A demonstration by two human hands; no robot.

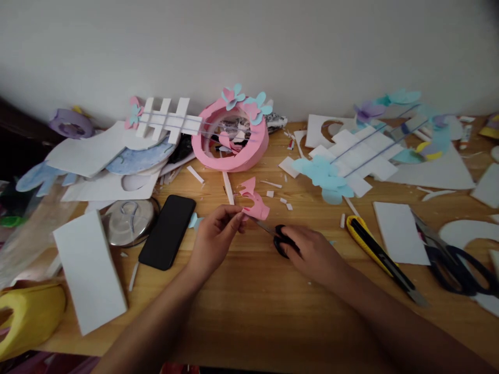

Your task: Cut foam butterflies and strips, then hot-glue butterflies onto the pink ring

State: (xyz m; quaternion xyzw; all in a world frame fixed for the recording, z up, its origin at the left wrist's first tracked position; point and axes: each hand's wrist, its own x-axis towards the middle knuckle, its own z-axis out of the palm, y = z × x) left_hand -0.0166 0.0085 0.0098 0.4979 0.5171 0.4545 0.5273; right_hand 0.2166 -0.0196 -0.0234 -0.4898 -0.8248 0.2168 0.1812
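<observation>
Between the thumb and fingers of my left hand (218, 231) is a piece of pink paper (259, 209) with curved cut edges. My right hand (314, 254) has its fingers in the black handles of small scissors (281, 242). The scissor blades point left and reach the lower edge of the paper, close to my left fingertips. Just beyond both hands lie small white scraps (270, 194). Behind them stands a pink ring (230, 165) with blue and pink paper flowers, joined by strings to a white slatted neck (171, 122).
A black phone (167, 232), a round metal lid (130, 223) and a white board (91, 272) lie at left. To the right are a yellow-and-black utility knife (384, 259), large scissors (456, 265) and a second white strung model (360, 153) with blue flowers. A wall rises behind.
</observation>
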